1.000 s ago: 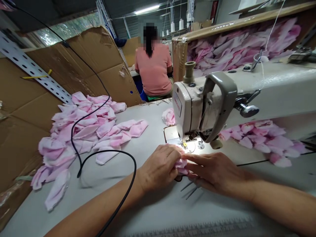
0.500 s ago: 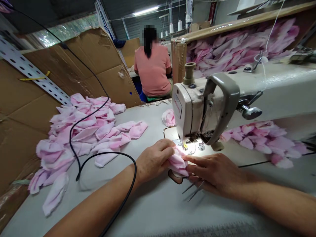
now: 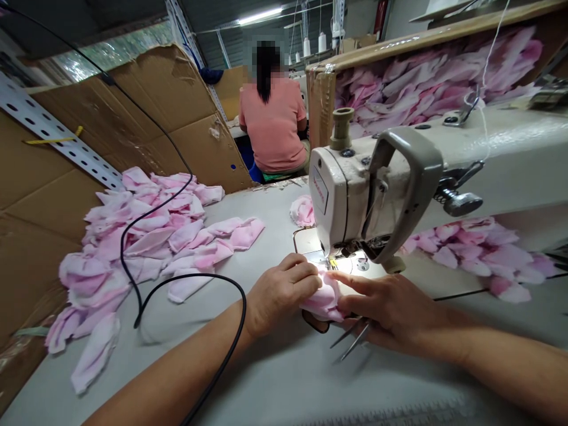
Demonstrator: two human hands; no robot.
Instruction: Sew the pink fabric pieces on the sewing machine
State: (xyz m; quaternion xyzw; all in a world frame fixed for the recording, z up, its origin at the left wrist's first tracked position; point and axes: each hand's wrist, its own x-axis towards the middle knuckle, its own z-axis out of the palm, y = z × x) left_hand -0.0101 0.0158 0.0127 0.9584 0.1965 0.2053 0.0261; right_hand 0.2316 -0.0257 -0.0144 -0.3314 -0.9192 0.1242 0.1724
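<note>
Beside the steel needle [image 3: 331, 261] of the cream-white industrial sewing machine [image 3: 341, 189], we keep the soft pink fabric piece [image 3: 323, 302] gently steady, our left hand [image 3: 281, 293] with fingers curled together over it, our right hand [image 3: 390, 310] with fingers lightly apart upon it, thin steel tweezers [image 3: 350, 340] just below.

one left hand [image 3: 281, 293], one right hand [image 3: 386, 310], one sewing machine [image 3: 350, 195], one co-worker [image 3: 273, 127]

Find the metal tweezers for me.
In the head view, the metal tweezers stick out from under the right hand, just below the pink fabric in front of the sewing machine.
</note>
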